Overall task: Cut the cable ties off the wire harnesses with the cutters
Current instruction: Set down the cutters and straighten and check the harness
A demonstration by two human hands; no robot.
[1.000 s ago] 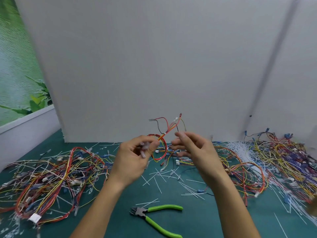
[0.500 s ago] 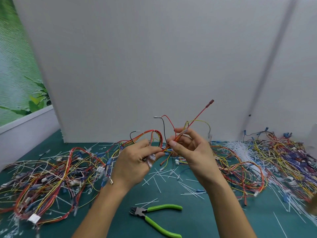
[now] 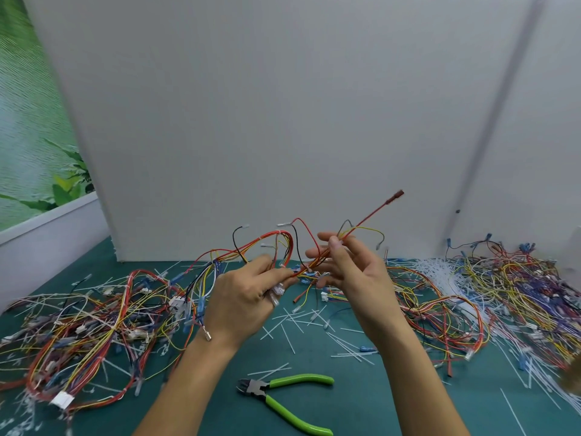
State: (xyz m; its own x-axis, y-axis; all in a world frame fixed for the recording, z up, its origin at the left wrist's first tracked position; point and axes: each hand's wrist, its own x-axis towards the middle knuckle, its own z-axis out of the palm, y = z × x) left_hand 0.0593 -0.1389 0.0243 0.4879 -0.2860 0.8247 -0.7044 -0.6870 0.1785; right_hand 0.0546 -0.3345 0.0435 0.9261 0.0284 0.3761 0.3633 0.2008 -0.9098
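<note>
Both bare forearms reached in from the near edge, angled toward each other. The left hand (image 3: 248,297), its back to the camera, had its fingers curled round the wire harness (image 3: 276,233). Just to its right, the right hand (image 3: 355,275), palm facing left, pinched the same harness between thumb and seemingly the index finger, the other fingers loosely spread.

Cutters (image 3: 267,392) lower centre: green handles glossy, look like smooth plastic grip; head dark dull metal. Table mat (image 3: 361,404) teal, matt, pretty smooth. Wire harness (image 3: 371,215) mid frame: shiny plastic insulation. Cut ties (image 3: 289,319) centre: thin white plastic. Spade terminal (image 3: 207,336): bright bare metal. Connector (image 3: 63,399) lower left: white plastic. Back panel (image 3: 283,105): matt white, smooth.
</note>
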